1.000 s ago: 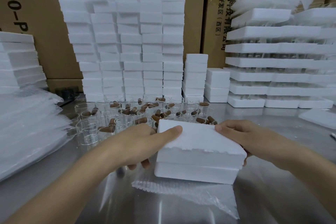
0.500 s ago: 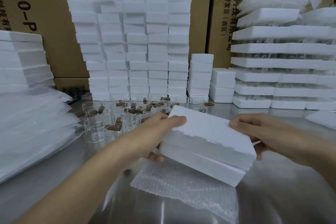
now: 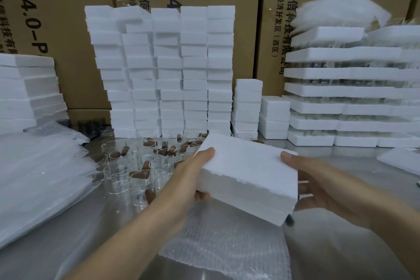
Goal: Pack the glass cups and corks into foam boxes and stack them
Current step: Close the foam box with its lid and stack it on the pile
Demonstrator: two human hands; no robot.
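Rearward, "AH4.0-P" cartons (past foam box)

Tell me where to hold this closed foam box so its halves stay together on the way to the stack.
Take the foam box by its two short ends, left hand from the left, right hand from the right, thumbs on the lid, fingers under the base. Its seam runs sideways around the middle, so squeezing top against bottom keeps it shut.
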